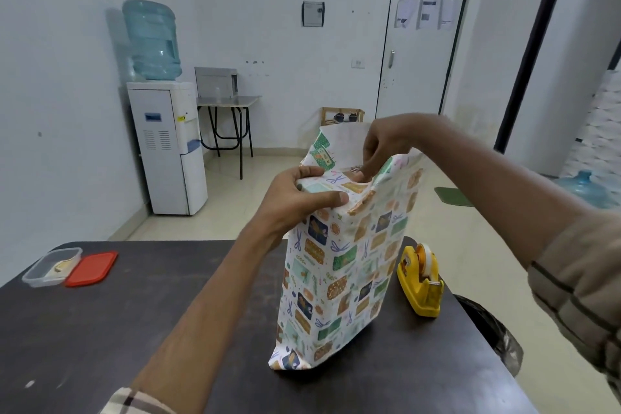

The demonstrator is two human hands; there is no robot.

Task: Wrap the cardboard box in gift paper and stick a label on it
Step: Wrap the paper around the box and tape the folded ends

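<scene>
A tall box wrapped in patterned gift paper [346, 279] stands upright on the dark table [134, 329]. The paper covers its sides; at the open top end a bit of brown cardboard box [354, 169] shows. My left hand [302, 198] presses a folded paper flap flat against the top's near left corner. My right hand [383, 148] reaches over from the right and pinches the paper edge at the top, pushing it inward. A white inner side of the paper stands up behind my right hand.
A yellow tape dispenser [421, 281] sits just right of the box. At the table's far left lie a clear plastic container [50, 267] and its red lid [91, 268]. Beyond the table stand a water dispenser [168, 144] and a small side table [228, 101].
</scene>
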